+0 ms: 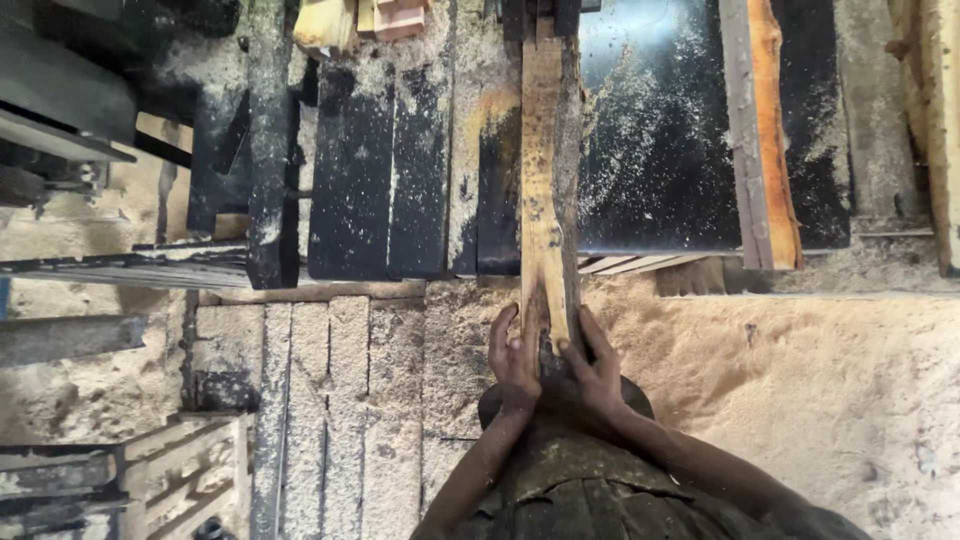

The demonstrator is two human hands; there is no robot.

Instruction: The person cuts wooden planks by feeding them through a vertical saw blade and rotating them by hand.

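Long, narrow, rough-sawn wooden slab (545, 200), yellow-orange with dark bark edges: runs vertically through centre frame, from the hands at lower centre up to the top edge. Lies lengthwise on the dark, sawdust-dusted metal tabletop (660, 150); near end overhangs the tabletop's front edge. Far end meets a dark upright part at top centre; not clear what it is.

Left hand (512, 362): fingers curled against the left side of the slab's near end, thumb side against the wood. Right hand (590, 365): fingers spread, laid over the right side and the end. Both partly closed on the slab, gripping from opposite sides. Likely reason for the paired grip at the end: keeps the slab straight along its length and keeps the hands well away from the far end.

Outward from the slab:
- Second slab, grey and orange with a bark edge (765, 130), upper right, parallel to the first, resting on the same tabletop, well apart.
- Dark metal plates and upright bar (268, 150), upper left, coated in sawdust.
- Pale offcut blocks (345, 18) at top edge, left of centre.
- Heaped tan sawdust (800, 400), lower right, over the floor.
- Sawdust-covered planking (330, 400), lower left, beside the forearms.
- Dark garment at bottom centre, dusted with sawdust.
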